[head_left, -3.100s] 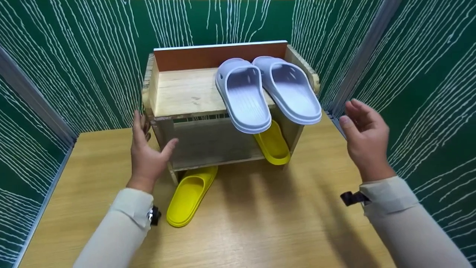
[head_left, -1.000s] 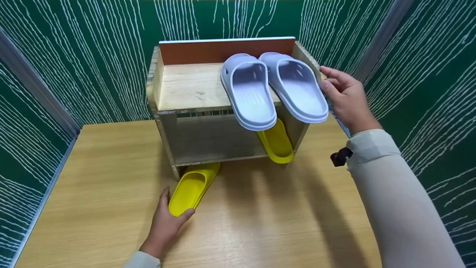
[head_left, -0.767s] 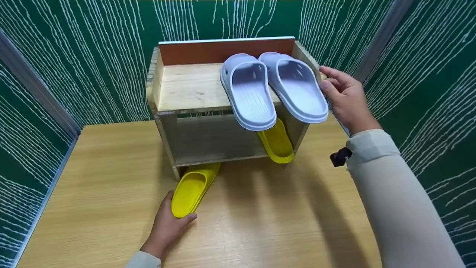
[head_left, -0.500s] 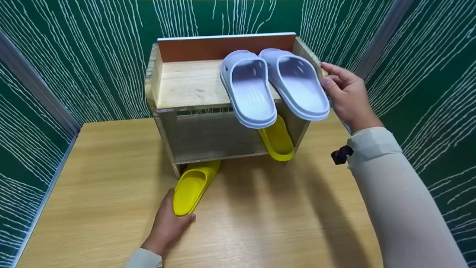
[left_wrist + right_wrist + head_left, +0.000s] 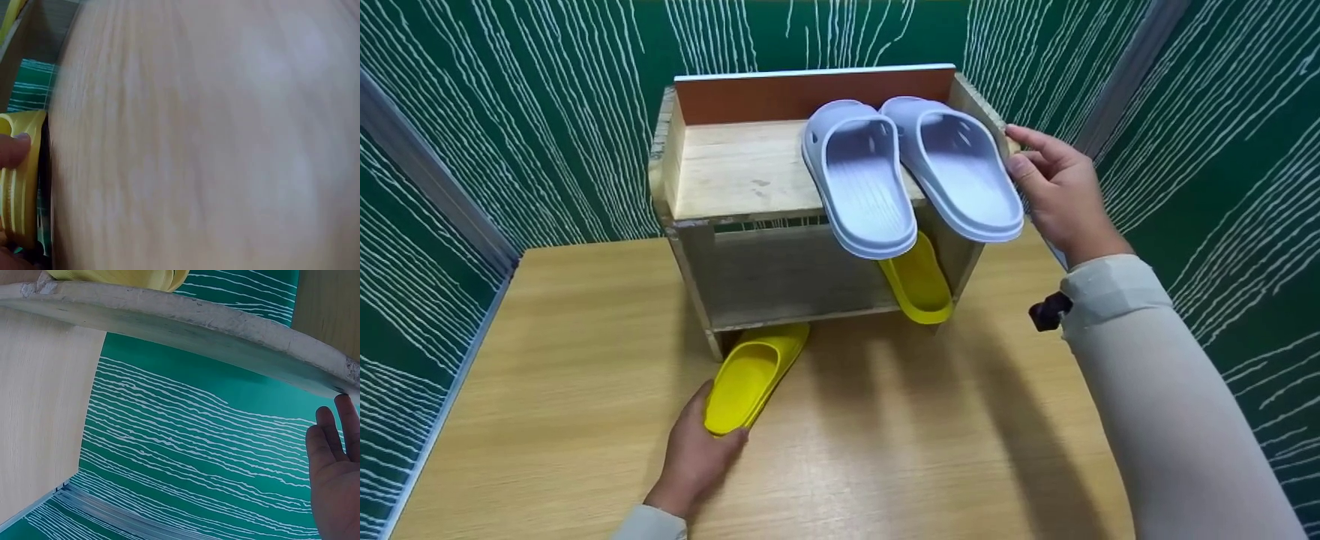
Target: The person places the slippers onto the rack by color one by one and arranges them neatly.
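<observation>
My left hand (image 5: 696, 457) grips the heel end of a yellow clog (image 5: 741, 382), which points toe-first under the lower board of a small wooden shoe rack (image 5: 746, 180). The thumb lies along one side of the clog and the fingers along the other. In the left wrist view, the thumb rests on the yellow clog (image 5: 25, 185) at the left edge. My right hand (image 5: 1069, 199) touches the rack's right side panel with its fingertips. The right wrist view shows those fingers (image 5: 349, 427) nearly straight against the underside of the curved panel edge (image 5: 185, 320).
Two lavender clogs (image 5: 870, 202) sit side by side on the rack's top shelf, heels jutting past its front edge. Another yellow clog (image 5: 922, 289) stands on the lower shelf at the right. Green walls (image 5: 585, 120) with white streaks enclose the wood-look surface (image 5: 885, 450).
Both hands came from beside the rack: the left went down to the yellow clog and took hold of its heel, the right went to the side panel. The clog has shifted slightly.
</observation>
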Motion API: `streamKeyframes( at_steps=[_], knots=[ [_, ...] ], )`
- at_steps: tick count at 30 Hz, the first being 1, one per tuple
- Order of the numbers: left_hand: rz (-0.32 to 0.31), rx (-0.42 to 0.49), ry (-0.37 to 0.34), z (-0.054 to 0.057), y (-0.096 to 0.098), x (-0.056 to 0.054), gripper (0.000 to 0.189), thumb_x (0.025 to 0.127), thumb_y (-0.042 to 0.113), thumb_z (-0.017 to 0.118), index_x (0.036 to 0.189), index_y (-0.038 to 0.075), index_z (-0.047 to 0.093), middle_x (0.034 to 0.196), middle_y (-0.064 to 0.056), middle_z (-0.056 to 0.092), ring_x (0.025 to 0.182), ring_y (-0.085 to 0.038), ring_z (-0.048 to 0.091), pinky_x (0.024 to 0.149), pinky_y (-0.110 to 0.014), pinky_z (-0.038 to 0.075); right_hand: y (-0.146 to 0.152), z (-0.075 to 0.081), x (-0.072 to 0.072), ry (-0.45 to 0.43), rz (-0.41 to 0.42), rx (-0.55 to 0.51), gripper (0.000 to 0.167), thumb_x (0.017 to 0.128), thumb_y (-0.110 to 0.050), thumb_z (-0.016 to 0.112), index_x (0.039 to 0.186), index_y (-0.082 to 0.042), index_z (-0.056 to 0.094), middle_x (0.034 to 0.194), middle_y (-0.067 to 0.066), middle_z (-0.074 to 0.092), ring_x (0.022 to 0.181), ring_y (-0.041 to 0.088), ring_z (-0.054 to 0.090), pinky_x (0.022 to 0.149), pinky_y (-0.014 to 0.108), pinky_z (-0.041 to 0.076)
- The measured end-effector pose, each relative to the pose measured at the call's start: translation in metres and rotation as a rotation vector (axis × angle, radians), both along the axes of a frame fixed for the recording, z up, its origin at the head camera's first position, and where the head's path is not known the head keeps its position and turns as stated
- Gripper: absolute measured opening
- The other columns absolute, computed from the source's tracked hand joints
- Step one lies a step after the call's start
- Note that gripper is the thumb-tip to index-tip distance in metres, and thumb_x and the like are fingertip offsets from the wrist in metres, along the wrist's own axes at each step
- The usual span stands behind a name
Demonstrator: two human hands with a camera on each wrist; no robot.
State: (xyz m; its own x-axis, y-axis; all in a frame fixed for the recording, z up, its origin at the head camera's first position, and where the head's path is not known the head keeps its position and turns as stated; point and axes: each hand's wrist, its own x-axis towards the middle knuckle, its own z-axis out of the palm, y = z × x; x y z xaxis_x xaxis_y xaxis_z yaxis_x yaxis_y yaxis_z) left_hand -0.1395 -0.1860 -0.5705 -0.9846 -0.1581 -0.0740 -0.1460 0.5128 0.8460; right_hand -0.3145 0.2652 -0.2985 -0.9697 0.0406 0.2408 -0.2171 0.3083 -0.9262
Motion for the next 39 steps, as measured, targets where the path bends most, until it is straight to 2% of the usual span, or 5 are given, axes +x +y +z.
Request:
streamKeyframes(
  at_steps=[11,16,22,32,39],
  knots=[
    [0.044,0.111,0.055,0.000,-0.004,0.000,0.089,0.079,0.005,0.079,0.159,0.000,0.040,0.153,-0.020,0.053,0.128,-0.033,0.054,0.111,-0.050,0.041,0.002,-0.003,-0.001,0.027,-0.003,0.040,0.045,0.105,-0.029,0.063,0.150,-0.030,0.061,0.125,0.003,0.067,0.110,0.018,0.060,0.090,0.015,0.056],
    [0.042,0.144,0.040,0.003,-0.005,-0.001,0.087,0.080,0.005,0.076,0.159,0.004,0.041,0.153,-0.017,0.052,0.128,-0.031,0.052,0.111,-0.047,0.040,0.002,-0.003,0.000,0.013,-0.009,0.037,0.046,0.104,-0.031,0.064,0.150,-0.031,0.061,0.125,0.003,0.067,0.111,0.019,0.059,0.090,0.015,0.056],
    [0.010,0.194,0.040,0.005,-0.006,-0.002,0.086,0.079,0.001,0.076,0.159,0.008,0.043,0.154,-0.013,0.051,0.126,-0.028,0.052,0.109,-0.043,0.040,0.001,-0.001,0.001,0.009,-0.006,0.029,0.046,0.104,-0.030,0.063,0.150,-0.030,0.061,0.124,0.003,0.067,0.109,0.019,0.060,0.089,0.015,0.057],
    [-0.088,0.123,0.104,0.011,-0.002,0.002,0.085,0.076,0.004,0.079,0.155,0.007,0.049,0.152,-0.015,0.054,0.122,-0.026,0.054,0.106,-0.040,0.043,0.000,-0.001,0.001,0.008,-0.001,0.029,0.046,0.105,-0.030,0.062,0.151,-0.031,0.060,0.125,0.004,0.067,0.109,0.020,0.059,0.089,0.015,0.057],
    [-0.133,0.244,0.108,0.023,0.002,0.004,0.082,0.077,-0.001,0.077,0.154,0.012,0.051,0.145,-0.011,0.057,0.114,-0.024,0.056,0.096,-0.030,0.049,0.001,-0.001,0.000,0.006,-0.007,0.050,0.046,0.105,-0.030,0.062,0.151,-0.032,0.059,0.130,0.005,0.067,0.113,0.019,0.059,0.092,0.015,0.056]
  ],
)
